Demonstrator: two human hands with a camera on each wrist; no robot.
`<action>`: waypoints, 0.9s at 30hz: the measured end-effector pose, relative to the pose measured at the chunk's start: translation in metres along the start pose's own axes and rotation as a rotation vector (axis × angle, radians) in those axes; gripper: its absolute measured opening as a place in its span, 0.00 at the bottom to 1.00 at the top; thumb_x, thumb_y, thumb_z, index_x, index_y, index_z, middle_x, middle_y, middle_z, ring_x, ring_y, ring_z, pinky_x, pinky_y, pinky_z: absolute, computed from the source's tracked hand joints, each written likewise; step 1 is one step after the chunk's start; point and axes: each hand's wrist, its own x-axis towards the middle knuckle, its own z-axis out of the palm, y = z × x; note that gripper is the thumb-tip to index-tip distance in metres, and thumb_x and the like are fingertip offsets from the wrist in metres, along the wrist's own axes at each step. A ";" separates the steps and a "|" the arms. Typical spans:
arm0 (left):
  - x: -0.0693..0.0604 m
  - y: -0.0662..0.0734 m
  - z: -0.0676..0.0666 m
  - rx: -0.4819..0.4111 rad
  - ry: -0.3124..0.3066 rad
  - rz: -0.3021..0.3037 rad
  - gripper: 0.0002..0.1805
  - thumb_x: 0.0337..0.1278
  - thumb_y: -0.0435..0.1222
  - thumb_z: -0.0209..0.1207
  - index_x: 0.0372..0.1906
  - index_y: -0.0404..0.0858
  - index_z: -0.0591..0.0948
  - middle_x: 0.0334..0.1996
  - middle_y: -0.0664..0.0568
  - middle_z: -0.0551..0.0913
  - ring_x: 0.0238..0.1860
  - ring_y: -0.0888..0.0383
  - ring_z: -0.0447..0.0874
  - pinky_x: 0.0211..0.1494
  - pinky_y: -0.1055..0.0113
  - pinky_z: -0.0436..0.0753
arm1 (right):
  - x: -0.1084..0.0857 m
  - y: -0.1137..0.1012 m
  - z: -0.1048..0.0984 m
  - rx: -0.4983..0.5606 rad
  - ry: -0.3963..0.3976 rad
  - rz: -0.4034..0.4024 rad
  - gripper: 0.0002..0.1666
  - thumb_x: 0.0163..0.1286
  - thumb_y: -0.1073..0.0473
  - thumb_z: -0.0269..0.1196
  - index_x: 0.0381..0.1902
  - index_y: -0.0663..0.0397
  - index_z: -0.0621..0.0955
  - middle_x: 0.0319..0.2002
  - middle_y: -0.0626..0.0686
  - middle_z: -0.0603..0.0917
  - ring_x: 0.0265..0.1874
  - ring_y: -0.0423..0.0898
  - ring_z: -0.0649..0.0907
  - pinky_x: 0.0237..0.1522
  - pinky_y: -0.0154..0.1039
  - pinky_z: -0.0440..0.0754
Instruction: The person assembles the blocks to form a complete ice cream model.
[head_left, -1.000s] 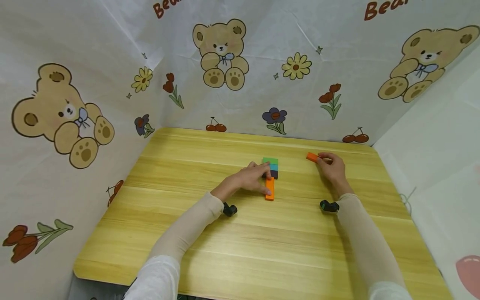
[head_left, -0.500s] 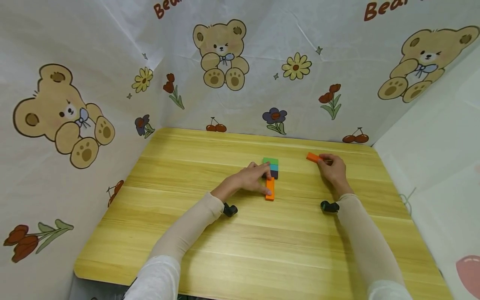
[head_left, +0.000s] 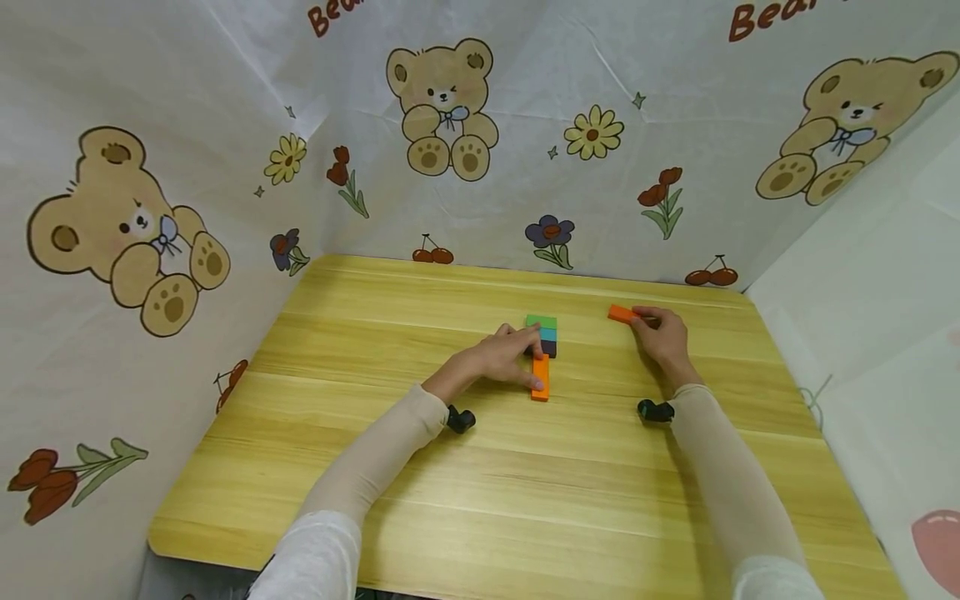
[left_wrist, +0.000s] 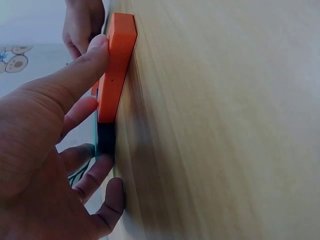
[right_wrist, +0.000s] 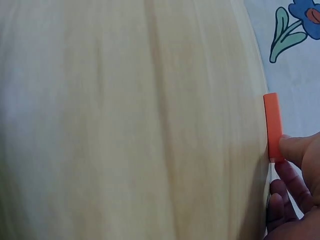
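In the head view an orange block (head_left: 540, 371) lies lengthwise on the table, its far end against a small group of green (head_left: 542, 321), light-blue (head_left: 548, 335) and dark (head_left: 550, 349) blocks. My left hand (head_left: 504, 357) arches over it from the left. In the left wrist view the thumb and index fingertip rest on the orange block, apart along its length; other fingers are by the dark block (left_wrist: 106, 138). Farther right, my right hand (head_left: 663, 342) pinches one end of a second orange block (right_wrist: 273, 125) between thumb and fingers, close to the tabletop.
The wood-grain table (head_left: 480, 492) reaches back to a light cloth wall (head_left: 510, 200) printed with bears and flowers. A black wrist-worn device (head_left: 461, 420) hangs by the left wrist, another black device (head_left: 655, 411) by the right.
My right hand has shifted slightly left with its orange block in the last half second. The left hand and the grouped blocks stay where they were.
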 end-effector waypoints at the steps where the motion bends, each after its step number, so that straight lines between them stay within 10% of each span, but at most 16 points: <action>1: 0.000 0.000 0.000 0.002 0.000 -0.001 0.29 0.58 0.61 0.75 0.53 0.52 0.75 0.90 0.52 0.50 0.66 0.49 0.65 0.61 0.54 0.69 | 0.000 0.000 0.001 0.001 0.003 0.002 0.26 0.87 0.51 0.56 0.73 0.58 0.80 0.70 0.68 0.78 0.65 0.64 0.78 0.68 0.59 0.76; 8: 0.000 -0.001 0.002 0.001 0.012 0.000 0.29 0.59 0.60 0.75 0.53 0.51 0.74 0.90 0.51 0.50 0.66 0.48 0.65 0.62 0.52 0.68 | 0.002 -0.004 0.008 -0.020 0.046 -0.031 0.24 0.86 0.52 0.58 0.71 0.56 0.82 0.67 0.69 0.80 0.56 0.61 0.78 0.53 0.48 0.74; 16: 0.001 -0.002 0.002 0.010 0.007 0.001 0.29 0.59 0.62 0.74 0.54 0.52 0.74 0.90 0.51 0.49 0.68 0.48 0.64 0.64 0.52 0.69 | 0.005 -0.010 0.016 -0.064 0.053 -0.029 0.23 0.85 0.52 0.59 0.71 0.50 0.83 0.66 0.68 0.82 0.68 0.68 0.76 0.76 0.65 0.66; 27: 0.001 -0.004 0.004 0.006 0.010 -0.002 0.29 0.58 0.62 0.74 0.53 0.54 0.74 0.90 0.53 0.48 0.66 0.50 0.64 0.63 0.54 0.69 | 0.007 -0.022 0.029 -0.065 0.039 -0.023 0.23 0.84 0.50 0.60 0.70 0.48 0.84 0.61 0.67 0.85 0.70 0.70 0.70 0.77 0.70 0.53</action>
